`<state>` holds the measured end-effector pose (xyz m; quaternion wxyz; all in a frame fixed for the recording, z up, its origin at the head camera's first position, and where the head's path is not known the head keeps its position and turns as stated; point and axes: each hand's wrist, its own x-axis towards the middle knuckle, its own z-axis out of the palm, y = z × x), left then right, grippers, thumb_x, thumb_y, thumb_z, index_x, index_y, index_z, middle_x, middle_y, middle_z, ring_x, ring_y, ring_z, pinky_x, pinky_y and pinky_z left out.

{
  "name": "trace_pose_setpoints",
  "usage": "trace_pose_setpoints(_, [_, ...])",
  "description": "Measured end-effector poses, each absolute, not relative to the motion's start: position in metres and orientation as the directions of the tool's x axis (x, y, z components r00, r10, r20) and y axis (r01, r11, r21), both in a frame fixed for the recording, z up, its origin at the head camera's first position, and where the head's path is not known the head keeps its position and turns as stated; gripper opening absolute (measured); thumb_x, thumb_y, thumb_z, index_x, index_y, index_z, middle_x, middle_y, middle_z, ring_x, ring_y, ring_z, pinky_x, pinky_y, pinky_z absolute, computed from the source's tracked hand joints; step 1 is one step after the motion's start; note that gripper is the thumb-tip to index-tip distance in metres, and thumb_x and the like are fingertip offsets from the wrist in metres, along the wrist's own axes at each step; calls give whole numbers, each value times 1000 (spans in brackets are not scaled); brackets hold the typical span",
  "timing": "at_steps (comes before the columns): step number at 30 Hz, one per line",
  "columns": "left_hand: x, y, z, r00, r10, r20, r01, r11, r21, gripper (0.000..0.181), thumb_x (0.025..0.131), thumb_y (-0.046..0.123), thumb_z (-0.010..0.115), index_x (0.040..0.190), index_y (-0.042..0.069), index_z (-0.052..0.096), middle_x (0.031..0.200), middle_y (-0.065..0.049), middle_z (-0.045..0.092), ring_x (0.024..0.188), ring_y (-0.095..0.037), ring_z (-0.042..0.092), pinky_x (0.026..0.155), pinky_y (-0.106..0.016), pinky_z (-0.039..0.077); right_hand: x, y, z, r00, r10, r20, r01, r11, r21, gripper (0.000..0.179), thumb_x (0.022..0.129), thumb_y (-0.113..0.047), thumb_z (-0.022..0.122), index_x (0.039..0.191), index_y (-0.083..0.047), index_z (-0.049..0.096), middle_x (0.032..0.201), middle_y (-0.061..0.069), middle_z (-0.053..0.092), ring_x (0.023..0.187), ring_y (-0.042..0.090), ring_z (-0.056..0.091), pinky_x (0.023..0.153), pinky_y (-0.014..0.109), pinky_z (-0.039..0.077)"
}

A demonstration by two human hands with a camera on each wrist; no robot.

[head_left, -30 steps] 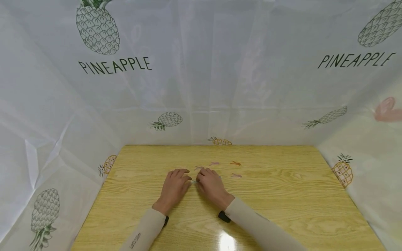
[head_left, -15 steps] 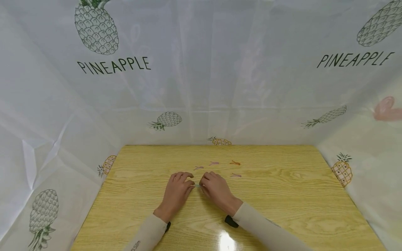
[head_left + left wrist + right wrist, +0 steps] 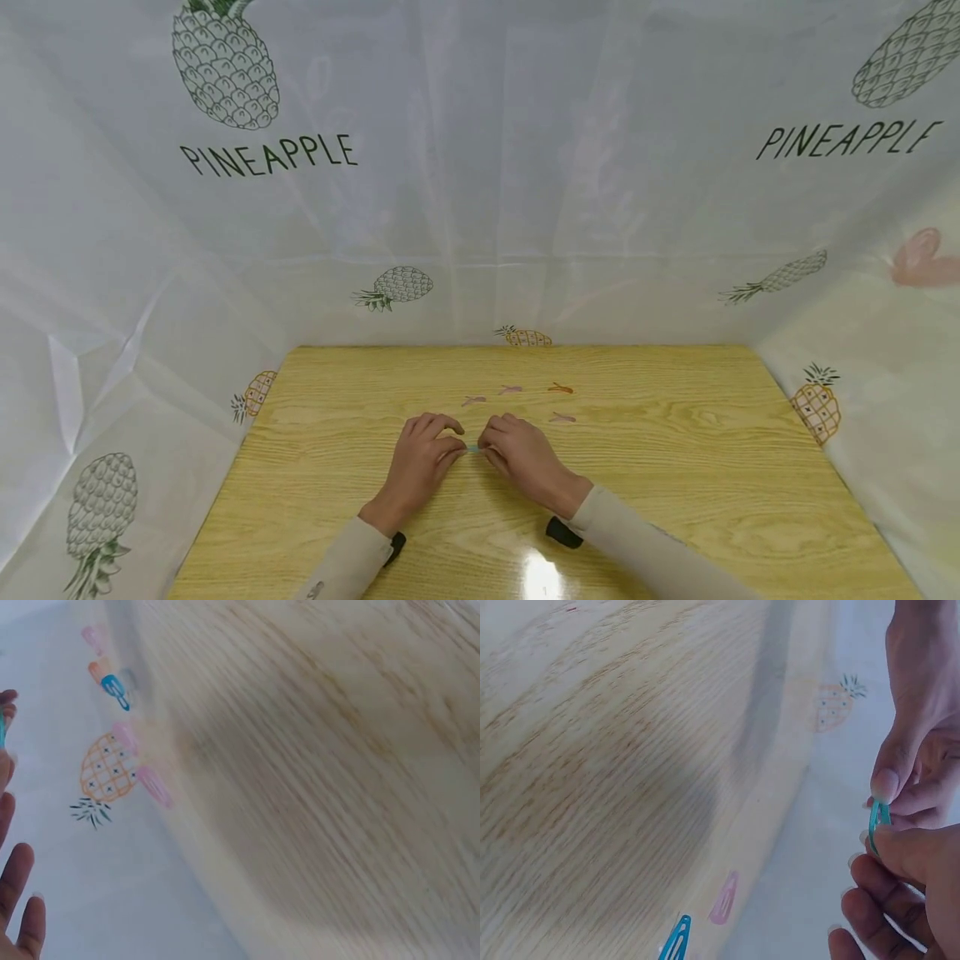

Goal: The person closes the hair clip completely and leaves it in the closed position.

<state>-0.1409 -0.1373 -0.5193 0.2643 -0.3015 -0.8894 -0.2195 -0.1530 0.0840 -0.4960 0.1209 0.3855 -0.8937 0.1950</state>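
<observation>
A teal snap hair clip (image 3: 873,827) spans the small gap between my two hands, over the wooden table (image 3: 675,467). My left hand (image 3: 422,457) pinches one end of it between thumb and fingers. At the other end, the thumb and forefinger of my right hand (image 3: 523,457) pinch it, and that hand's other fingers curl loosely in the right wrist view. In the head view only a short teal piece (image 3: 472,449) shows between the fingertips. A blue hair clip (image 3: 676,939) lies on the table, hidden behind my right hand in the head view.
Beyond the hands lie pink hair clips (image 3: 474,401), one farther back (image 3: 511,389) and one to the right (image 3: 562,417). An orange clip (image 3: 560,387) lies at the back right. A white pineapple-print sheet (image 3: 480,208) walls the table at the back and sides.
Both hands have drawn nearer to me with the teal clip, the right hand also shifting right. The pink clip behind the hands, partly covered before, shows fully now. The other visible clips stay put.
</observation>
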Motion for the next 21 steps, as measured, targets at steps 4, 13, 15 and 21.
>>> trace_pose_setpoints(4, [-139, -140, -516, -675, 455, 581, 680, 688, 253, 9, 83, 13, 88, 83, 19, 82, 109, 8, 68, 106, -17, 61, 92, -41, 48, -153, 88, -495, -637, -675, 372, -769, 589, -248, 5, 99, -17, 76, 95, -14, 74, 97, -5, 68, 85, 13, 61, 75, 29, 54])
trace_pose_setpoints(13, [-138, -143, -512, -626, 518, 583, 740, 630, 235, 9, 84, 12, 88, 83, 18, 81, 108, 7, 68, 108, -19, 61, 94, -45, 50, -154, 94, -497, -495, -727, 476, -859, 492, -143, 11, 92, -12, 83, 96, -16, 74, 95, -7, 66, 84, 10, 60, 77, 23, 53])
trace_pose_setpoints(15, [-139, -143, -512, -612, 530, 587, 754, 614, 232, 7, 85, 13, 87, 84, 17, 81, 107, 6, 68, 109, -19, 61, 94, -45, 50, -155, 95, -498, -467, -735, 492, -873, 472, -124, 11, 91, -11, 84, 96, -16, 74, 96, -7, 66, 85, 10, 60, 78, 24, 53])
trace_pose_setpoints(21, [-140, -147, -513, -596, 546, 589, 780, 569, 261, 15, 80, 8, 90, 84, 19, 80, 107, 5, 66, 108, -19, 59, 94, -47, 50, -155, 96, -499, -423, -753, 503, -898, 423, -122, 3, 97, -12, 78, 98, -14, 76, 100, -6, 69, 89, 11, 63, 82, 25, 54])
